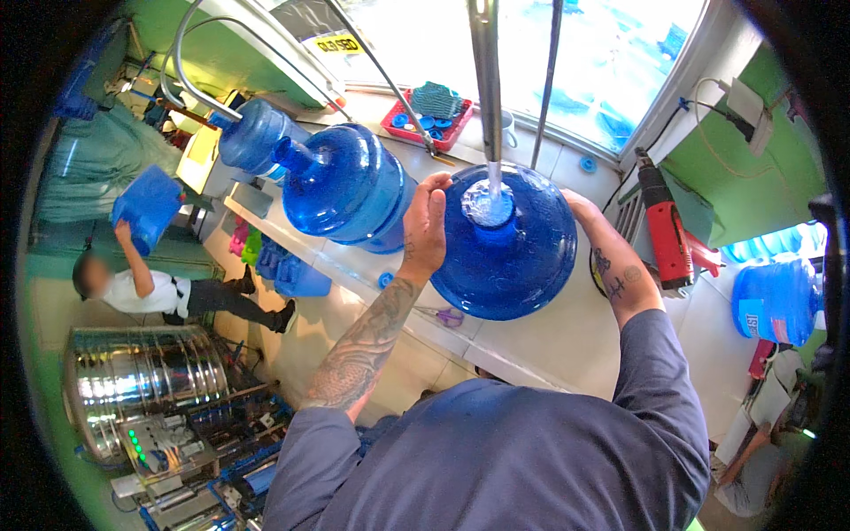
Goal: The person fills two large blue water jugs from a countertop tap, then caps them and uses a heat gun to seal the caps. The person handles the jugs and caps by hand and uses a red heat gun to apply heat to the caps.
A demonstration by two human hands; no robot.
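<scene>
A large round blue water jug point(531, 259) stands upright on the white tiled counter before me, beneath a metal filling pipe point(490, 86). Water point(495, 189) streams from the pipe into its neck, where it looks frothy white. My left hand point(428, 222) lies against the jug's left side, thumb and fingers pointing up and away from me. On the opposite side, my right hand point(582, 207) holds the jug, its fingertips partly hidden behind the curved wall. Just left of my left hand is a second blue jug point(352, 186), with a third jug point(255, 136) beyond it.
A red basket point(458, 136) with blue caps and a white mug point(509, 129) stand by the window. To the right lies a red heat gun point(664, 232). Purple-handled scissors point(450, 317) lie near the counter edge. At left, another person point(159, 292) lifts a blue container point(147, 206).
</scene>
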